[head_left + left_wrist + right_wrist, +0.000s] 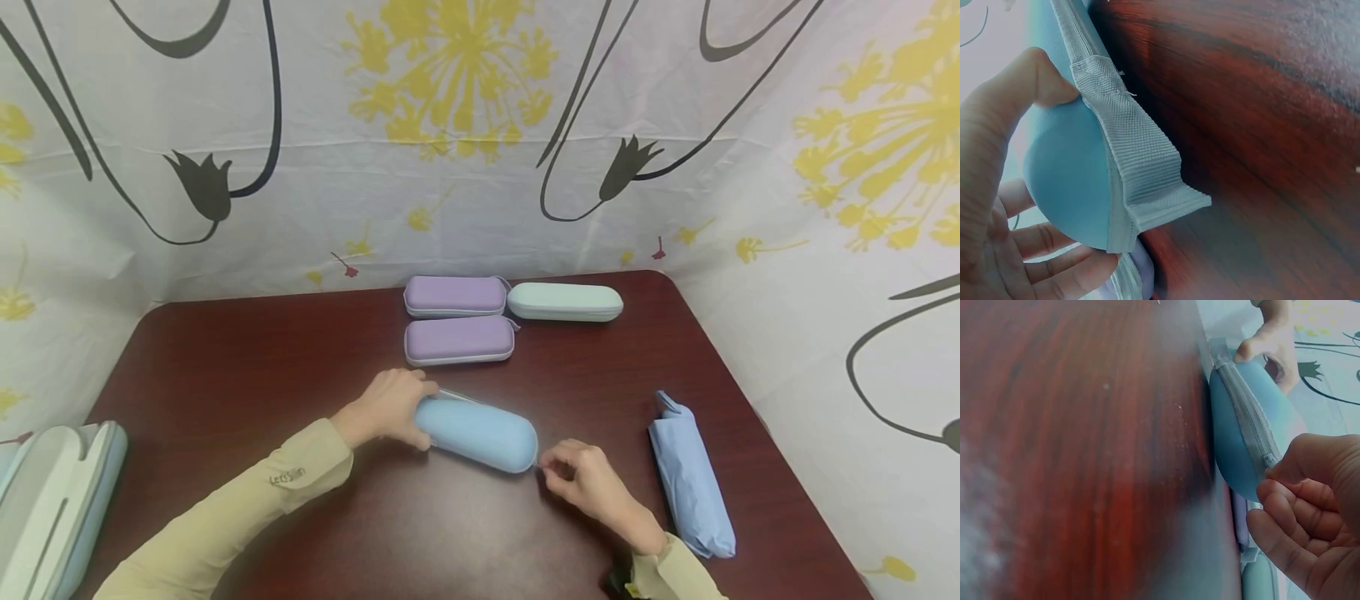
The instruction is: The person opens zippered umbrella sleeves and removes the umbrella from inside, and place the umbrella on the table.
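A light-blue zip case (480, 432) with a rounded shell lies at an angle on the table. My left hand (392, 407) grips its left end, thumb on the near side and fingers round the far side. In the left wrist view, a grey fabric tab (1141, 150) sticks out past the zip at that end. At the other end, my right hand (592, 482) pinches the zipper pull (1270, 461) between thumb and forefinger. The right wrist view shows the grey zip (1244, 406) closed along the visible side, with its slider near the right end.
Behind the blue case lie two purple zip cases (459, 340) and a mint-green case (565, 302). A long blue fabric bundle (692, 479) with a loop, like a folded umbrella, lies on the right. At the left edge stands a pale green and blue object (56, 508), partly cut off.
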The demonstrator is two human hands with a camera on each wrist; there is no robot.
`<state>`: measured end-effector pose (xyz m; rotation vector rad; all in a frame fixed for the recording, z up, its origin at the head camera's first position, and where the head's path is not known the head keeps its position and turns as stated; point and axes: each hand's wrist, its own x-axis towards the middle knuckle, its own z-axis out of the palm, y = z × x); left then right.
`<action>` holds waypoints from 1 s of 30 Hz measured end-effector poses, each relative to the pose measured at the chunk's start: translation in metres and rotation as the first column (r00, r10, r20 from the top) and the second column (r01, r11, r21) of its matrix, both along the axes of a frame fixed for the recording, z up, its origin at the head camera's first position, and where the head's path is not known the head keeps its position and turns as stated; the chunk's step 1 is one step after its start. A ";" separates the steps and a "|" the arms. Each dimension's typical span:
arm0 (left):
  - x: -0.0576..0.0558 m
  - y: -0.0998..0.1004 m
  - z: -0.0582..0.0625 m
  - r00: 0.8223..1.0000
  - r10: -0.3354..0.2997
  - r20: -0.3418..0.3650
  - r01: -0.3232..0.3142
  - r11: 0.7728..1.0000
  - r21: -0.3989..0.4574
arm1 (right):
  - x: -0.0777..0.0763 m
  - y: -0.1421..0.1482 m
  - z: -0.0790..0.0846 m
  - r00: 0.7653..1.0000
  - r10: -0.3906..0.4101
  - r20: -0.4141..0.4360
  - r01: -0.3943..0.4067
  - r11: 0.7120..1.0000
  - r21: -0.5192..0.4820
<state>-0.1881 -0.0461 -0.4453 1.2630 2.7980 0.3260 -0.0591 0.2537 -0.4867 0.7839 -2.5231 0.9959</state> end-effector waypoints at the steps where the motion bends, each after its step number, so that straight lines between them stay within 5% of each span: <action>1: 0.000 0.000 0.000 1.000 0.004 0.000 -0.004 1.000 0.000 | 0.000 0.000 -0.001 1.000 -0.007 0.002 0.007 1.000 -0.005; 19: 0.013 -0.001 -0.003 0.994 0.110 0.009 -0.110 0.993 0.033 | -0.003 -0.003 -0.005 0.997 -0.074 -0.013 0.074 0.997 -0.020; 30: 0.020 0.001 -0.005 0.988 0.152 0.008 -0.152 0.987 0.058 | -0.001 -0.015 -0.004 0.988 -0.142 0.055 0.144 0.989 -0.025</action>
